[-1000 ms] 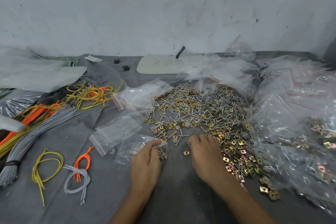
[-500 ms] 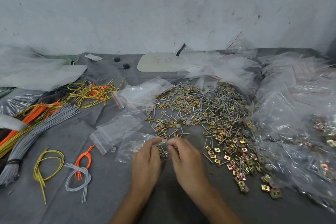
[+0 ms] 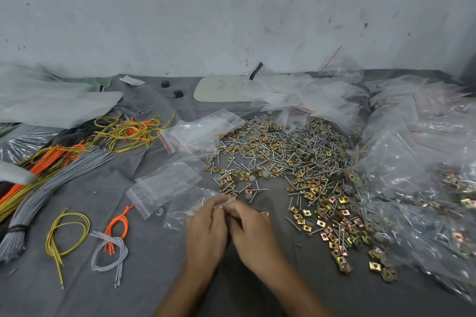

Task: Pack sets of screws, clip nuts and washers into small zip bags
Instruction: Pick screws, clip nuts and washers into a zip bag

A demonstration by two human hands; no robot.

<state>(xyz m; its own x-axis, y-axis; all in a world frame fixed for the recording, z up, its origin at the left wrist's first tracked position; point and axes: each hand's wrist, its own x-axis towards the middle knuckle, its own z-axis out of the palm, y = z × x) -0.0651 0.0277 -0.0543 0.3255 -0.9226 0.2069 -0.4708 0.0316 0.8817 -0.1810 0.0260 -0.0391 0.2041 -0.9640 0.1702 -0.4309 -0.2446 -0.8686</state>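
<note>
Pinching together low-centre, the left hand (image 3: 206, 234) & right hand (image 3: 253, 235) both have fingers curled, tips meeting on the mouth of a small clear zip bag (image 3: 189, 210). The bag's body lies flat on the desk (image 3: 134, 291), just left of the knuckles. Whatever sits btw. the fingertips is covered by the fingers themselves, so can't tell if a part is there. Bag contents are too faint to read thru the plastic. Both forearms run off the bottom edge.

Just beyond the hands spreads the loose heap: screws (image 3: 283, 159) criss-crossed w/ brass-coloured clip nuts (image 3: 332, 224) & grey washers (image 3: 248, 197), trailing down the right side. A lone washer (image 3: 160, 211) sits by the empty bags (image 3: 164, 184), which overlap left of the heap. Filled bags (image 3: 425, 183) pile along the right, cut by the frame edge, contents blurred. On the left lies a tied grey wire bundle (image 3: 51, 183), partly off-frame, w/ a yellow loop (image 3: 67, 234), orange loop (image 3: 119, 222) & grey loop (image 3: 110, 255) nearer. A pale card (image 3: 221, 89) w/ unreadable scrawl lies at the back by the wall (image 3: 231, 8).
</note>
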